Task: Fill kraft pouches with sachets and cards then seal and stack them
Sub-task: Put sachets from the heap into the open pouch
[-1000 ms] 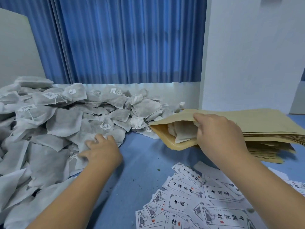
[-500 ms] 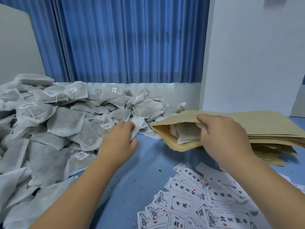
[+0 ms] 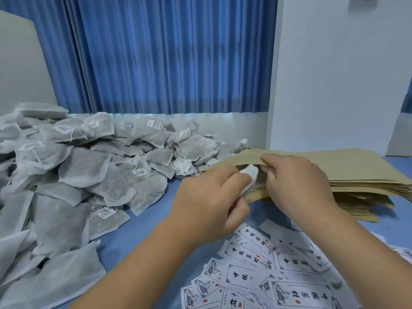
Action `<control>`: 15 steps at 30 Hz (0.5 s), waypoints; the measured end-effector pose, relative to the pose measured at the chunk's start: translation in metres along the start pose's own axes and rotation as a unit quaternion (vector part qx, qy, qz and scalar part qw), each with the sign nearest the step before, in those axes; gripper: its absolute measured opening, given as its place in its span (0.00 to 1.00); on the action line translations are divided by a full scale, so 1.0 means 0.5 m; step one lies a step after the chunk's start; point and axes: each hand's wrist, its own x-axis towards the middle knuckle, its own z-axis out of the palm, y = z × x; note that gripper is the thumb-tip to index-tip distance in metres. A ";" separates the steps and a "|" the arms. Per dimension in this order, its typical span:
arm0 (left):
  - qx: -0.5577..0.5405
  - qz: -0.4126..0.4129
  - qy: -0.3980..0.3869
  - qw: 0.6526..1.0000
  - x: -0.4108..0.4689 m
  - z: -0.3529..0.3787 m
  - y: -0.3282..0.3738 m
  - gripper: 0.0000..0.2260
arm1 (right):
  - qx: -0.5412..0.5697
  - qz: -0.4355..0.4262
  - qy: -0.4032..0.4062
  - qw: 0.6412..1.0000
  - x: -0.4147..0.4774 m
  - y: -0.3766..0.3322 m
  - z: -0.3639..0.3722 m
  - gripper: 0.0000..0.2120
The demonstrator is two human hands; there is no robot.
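Head view: left hand curled around a white sachet at the pouch mouth; right hand pinches the pouch's top edge.

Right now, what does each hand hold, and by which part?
Left hand grips a sachet by its near end; right hand pinches the top pouch by its upper mouth edge.

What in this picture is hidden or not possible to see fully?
Head view only.
1. Inside of the pouch: hidden behind the left hand and right hand.
2. The sachet: mostly covered by the left hand.
3. The cards: cut off by the bottom edge.
4. The labels on the pile: too small to read.
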 end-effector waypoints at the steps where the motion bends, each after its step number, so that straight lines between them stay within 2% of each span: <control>1: 0.018 -0.010 0.010 1.000 0.004 0.000 0.000 0.11 | -0.002 -0.002 0.000 1.000 0.000 0.000 0.000 0.06; 3: 0.060 -0.061 -0.014 0.996 0.004 0.003 0.000 0.10 | 0.007 -0.005 0.004 1.000 -0.001 0.000 -0.002 0.07; 6: 0.124 -0.167 -0.113 0.972 -0.010 0.032 0.004 0.05 | 0.035 -0.013 0.006 0.999 -0.004 -0.006 -0.007 0.09; 8: 0.142 -0.203 -0.154 0.957 -0.016 0.052 0.007 0.05 | 0.050 -0.027 0.007 0.998 -0.009 -0.015 -0.008 0.09; 10: 0.114 -0.250 -0.162 0.948 -0.013 0.067 -0.001 0.08 | 0.062 -0.046 0.009 0.997 -0.012 -0.026 -0.009 0.08; 13: 0.008 -0.333 -0.107 0.937 -0.007 0.070 -0.019 0.10 | 0.074 -0.079 0.004 0.994 -0.017 -0.035 -0.008 0.05; 15: -0.080 -0.392 -0.099 0.911 0.003 0.065 -0.020 0.09 | 0.080 -0.092 0.000 0.993 -0.019 -0.037 -0.009 0.04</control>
